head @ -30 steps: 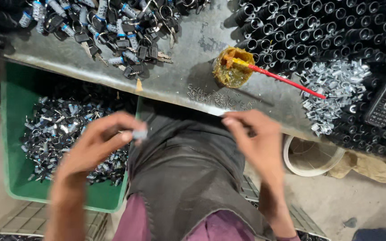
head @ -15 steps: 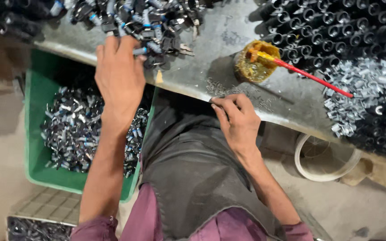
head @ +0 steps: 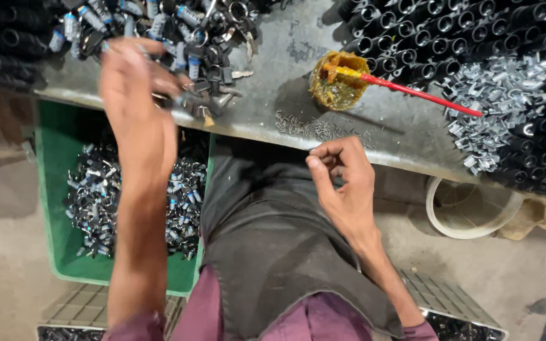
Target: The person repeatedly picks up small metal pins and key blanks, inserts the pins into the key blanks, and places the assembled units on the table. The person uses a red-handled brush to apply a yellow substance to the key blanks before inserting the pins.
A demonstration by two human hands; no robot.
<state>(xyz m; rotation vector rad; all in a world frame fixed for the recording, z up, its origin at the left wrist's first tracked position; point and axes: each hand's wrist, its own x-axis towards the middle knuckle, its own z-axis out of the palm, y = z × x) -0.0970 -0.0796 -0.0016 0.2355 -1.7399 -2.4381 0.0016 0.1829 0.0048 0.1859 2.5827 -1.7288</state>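
My left hand (head: 135, 88) reaches up onto the grey workbench (head: 279, 57), its fingertips in a heap of small black and blue cylinder parts with keys (head: 184, 31). Whether it grips one is hidden by the hand's back. My right hand (head: 342, 180) hovers at the bench's near edge, fingers curled shut and thumb pressed to the forefinger. Nothing shows between them. Just beyond it lies a scatter of tiny metal pins (head: 317, 128).
A yellow pot of grease (head: 333, 88) holds a red stick (head: 424, 96). Black tubes (head: 450, 31) and a pile of silver clips (head: 500, 95) fill the right of the bench. A green crate of finished parts (head: 58, 145) stands on the floor at left, a white bucket (head: 469, 221) at right.
My left hand has risen from my lap to the parts heap on the bench. My right hand stayed by the bench edge and curled tighter.
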